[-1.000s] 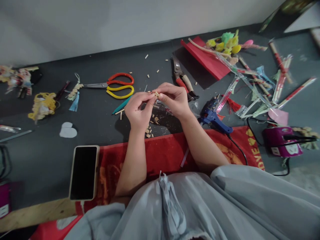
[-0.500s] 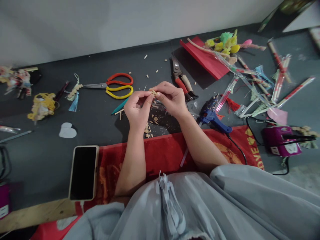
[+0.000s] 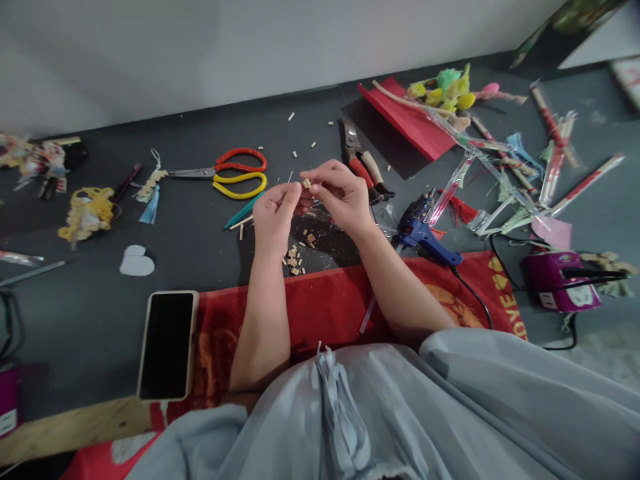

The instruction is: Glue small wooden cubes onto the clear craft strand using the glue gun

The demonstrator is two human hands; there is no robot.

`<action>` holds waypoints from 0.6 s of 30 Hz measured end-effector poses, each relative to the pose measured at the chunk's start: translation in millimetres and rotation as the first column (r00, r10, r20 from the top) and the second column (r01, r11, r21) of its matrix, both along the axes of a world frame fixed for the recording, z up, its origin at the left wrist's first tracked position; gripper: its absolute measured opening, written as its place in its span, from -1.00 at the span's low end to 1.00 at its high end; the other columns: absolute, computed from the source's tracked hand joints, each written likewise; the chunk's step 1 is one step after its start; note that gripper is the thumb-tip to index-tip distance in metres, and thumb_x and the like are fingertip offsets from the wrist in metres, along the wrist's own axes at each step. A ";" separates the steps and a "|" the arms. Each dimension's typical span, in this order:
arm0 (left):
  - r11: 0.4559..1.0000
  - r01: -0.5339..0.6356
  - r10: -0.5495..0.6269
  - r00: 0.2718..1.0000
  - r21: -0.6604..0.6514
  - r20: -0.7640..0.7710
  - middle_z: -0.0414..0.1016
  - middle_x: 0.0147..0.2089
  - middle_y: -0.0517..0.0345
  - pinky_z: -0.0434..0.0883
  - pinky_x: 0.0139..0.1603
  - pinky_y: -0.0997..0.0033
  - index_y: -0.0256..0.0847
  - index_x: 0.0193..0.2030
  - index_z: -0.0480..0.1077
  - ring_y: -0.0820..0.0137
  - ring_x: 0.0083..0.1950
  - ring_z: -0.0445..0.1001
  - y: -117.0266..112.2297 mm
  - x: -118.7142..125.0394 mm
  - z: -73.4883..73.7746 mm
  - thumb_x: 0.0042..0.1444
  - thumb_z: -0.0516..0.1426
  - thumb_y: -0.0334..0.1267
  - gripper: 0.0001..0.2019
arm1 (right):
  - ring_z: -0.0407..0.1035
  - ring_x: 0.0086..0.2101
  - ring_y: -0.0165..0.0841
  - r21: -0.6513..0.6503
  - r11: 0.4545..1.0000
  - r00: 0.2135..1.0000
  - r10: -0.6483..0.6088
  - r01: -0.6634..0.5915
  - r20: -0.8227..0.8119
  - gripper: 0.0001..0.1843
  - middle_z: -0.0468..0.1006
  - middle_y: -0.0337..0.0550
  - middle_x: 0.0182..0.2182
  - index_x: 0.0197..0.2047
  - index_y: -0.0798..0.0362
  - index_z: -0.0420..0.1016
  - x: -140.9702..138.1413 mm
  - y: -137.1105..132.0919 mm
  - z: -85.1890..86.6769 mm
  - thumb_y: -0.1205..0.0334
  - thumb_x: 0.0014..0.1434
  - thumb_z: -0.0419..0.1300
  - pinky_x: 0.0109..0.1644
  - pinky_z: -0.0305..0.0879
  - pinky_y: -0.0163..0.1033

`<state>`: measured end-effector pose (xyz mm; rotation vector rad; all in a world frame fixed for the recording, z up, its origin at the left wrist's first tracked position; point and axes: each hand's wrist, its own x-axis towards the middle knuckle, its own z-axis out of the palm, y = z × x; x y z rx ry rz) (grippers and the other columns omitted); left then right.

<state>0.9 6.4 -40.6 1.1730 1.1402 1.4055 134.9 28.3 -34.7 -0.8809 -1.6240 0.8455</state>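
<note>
My left hand [image 3: 274, 219] and my right hand [image 3: 341, 195] meet above the dark table, fingertips pinched together. Between them sits a tiny cluster of pale wooden bits [image 3: 307, 183], gripped by the right thumb and forefinger, with the left fingertips closed right beside it. Under the hands lies a scatter of small cut wood pieces [image 3: 299, 253]. A short wooden stick [image 3: 240, 224] and a teal pen [image 3: 242, 211] lie just left of the left hand.
Red-and-yellow scissors [image 3: 234, 173], pruning shears [image 3: 361, 160], a blue glue gun [image 3: 427, 231], a phone [image 3: 167, 343], a red cloth [image 3: 330, 307], a purple device [image 3: 561, 283], a red folder [image 3: 406, 119], craft sticks and tassels [image 3: 505, 160] right, yellow yarn [image 3: 86, 211] left.
Both hands have shifted slightly up and away from me. The left fingers curled tighter toward the wooden cluster, which stays pinched at the right fingertips.
</note>
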 end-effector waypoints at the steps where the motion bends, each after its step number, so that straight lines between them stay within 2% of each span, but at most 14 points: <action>1: 1.000 -0.008 0.008 1.000 -0.017 0.019 0.52 -0.45 0.17 0.49 -0.41 0.47 -0.16 -0.33 0.48 0.50 -0.44 0.52 0.1 0.1 0.9 0.02 0.18 0.11 -0.65 | 0.33 -0.30 -0.42 0.003 1.000 1.000 0.008 -0.008 -0.006 -0.71 0.44 -0.21 -0.33 -0.12 -0.09 0.57 -0.1 0.0 0.0 -0.01 0.18 0.17 -0.19 0.35 -0.20; 5: 0.993 -0.024 0.039 0.990 -0.113 0.137 0.52 -0.47 0.20 0.45 -0.46 0.53 -0.19 -0.39 0.50 0.55 -0.50 0.47 -0.3 0.3 6.6 -0.19 0.32 0.09 -0.63 | 0.31 -0.36 -0.45 0.034 0.999 0.999 0.036 -0.035 -0.031 -0.75 0.45 -0.20 -0.33 -0.14 -0.05 0.58 -0.4 0.2 0.4 0.05 0.16 0.20 -0.24 0.33 -0.23; 9: 0.987 -0.054 0.080 0.983 -0.153 0.166 0.51 -0.50 0.23 0.43 -0.48 0.53 -0.19 -0.44 0.48 0.55 -0.51 0.45 0.4 -0.2 8.8 -0.20 0.34 0.01 -0.68 | 0.31 -0.38 -0.46 0.063 0.996 0.998 0.058 -0.057 -0.011 -0.74 0.46 -0.20 -0.33 -0.11 -0.01 0.56 0.2 1.2 2.9 0.11 0.16 0.21 -0.25 0.31 -0.26; 11: 0.983 -0.088 0.114 0.982 -0.163 0.153 0.51 -0.51 0.23 0.41 -0.50 0.53 -0.19 -0.46 0.47 0.55 -0.52 0.44 1.9 -0.7 7.7 -0.17 0.33 -0.01 -0.71 | 0.31 -0.37 -0.45 0.050 0.997 0.997 0.065 -0.067 0.043 -0.70 0.48 -0.18 -0.33 -0.06 0.05 0.53 1.3 1.5 7.1 0.12 0.17 0.20 -0.27 0.29 -0.27; 13: 0.977 -0.115 0.144 0.977 -0.180 0.157 0.50 -0.52 0.23 0.39 -0.51 0.53 -0.20 -0.46 0.46 0.55 -0.53 0.43 3.7 -1.2 6.3 -0.15 0.32 -0.02 -0.71 | 0.30 -0.39 -0.44 0.026 0.998 0.983 0.049 -0.054 0.178 -0.71 0.48 -0.15 -0.36 -0.11 0.12 0.53 2.6 0.6 14.9 0.13 0.21 0.13 -0.29 0.24 -0.28; 15: 0.969 -0.131 0.170 0.968 -0.210 0.182 0.50 -0.52 0.23 0.38 -0.52 0.55 -0.21 -0.47 0.44 0.56 -0.54 0.42 5.3 -1.7 5.9 -0.16 0.33 -0.03 -0.70 | 0.24 -0.44 -0.44 0.007 1.000 0.911 0.019 -0.024 0.412 -0.69 0.44 -0.15 -0.46 -0.31 0.15 0.53 4.1 -2.5 27.2 0.13 0.26 0.05 -0.33 0.14 -0.27; 17: 0.959 -0.141 0.199 0.954 -0.247 0.226 0.49 -0.54 0.24 0.36 -0.53 0.57 -0.22 -0.47 0.43 0.59 -0.55 0.42 5.7 -1.9 7.8 -0.20 0.35 -0.04 -0.69 | 0.19 -0.47 -0.43 -0.007 1.000 0.755 0.006 -0.001 0.656 -0.62 0.39 -0.16 -0.54 -0.50 0.14 0.47 6.3 -7.9 43.5 0.15 0.26 0.04 -0.35 0.05 -0.25; 18: 0.954 -0.144 0.211 0.945 -0.261 0.251 0.48 -0.55 0.25 0.35 -0.53 0.59 -0.23 -0.48 0.43 0.60 -0.55 0.41 5.5 -1.9 9.6 -0.23 0.36 -0.05 -0.68 | 0.20 -0.46 -0.42 -0.018 1.000 0.668 0.013 0.000 0.744 -0.64 0.40 -0.15 -0.53 -0.52 0.13 0.45 8.1 -11.3 52.9 0.18 0.24 0.06 -0.34 0.03 -0.25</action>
